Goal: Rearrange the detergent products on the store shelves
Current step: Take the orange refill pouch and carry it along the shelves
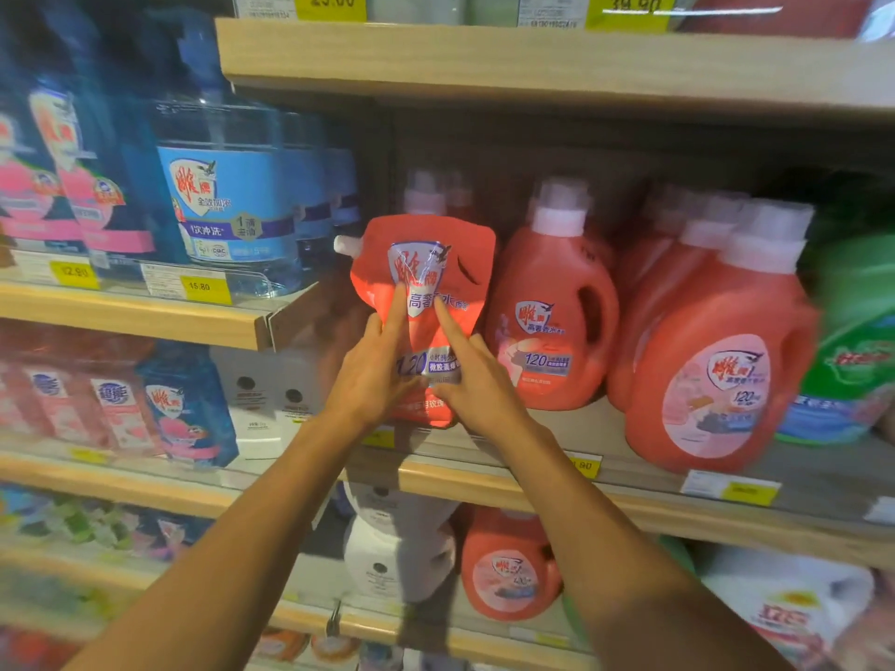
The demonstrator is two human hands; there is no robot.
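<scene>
Soft red plastic refill pouch with white corner spout held upright at left end of wooden middle shelf, just beside red handled detergent jug with white cap. Left hand and right hand pressed against pouch front, index fingers extended, thumbs hidden. Recommended: seat base flat, label forward, spout clear. Pouch looks full; contents not visible. Neighbouring jugs capped.

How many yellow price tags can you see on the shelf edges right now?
At least 8: two on the top shelf, two at left, three on the middle shelf, one lower left. Blurred ones lower down may go uncounted.
</scene>
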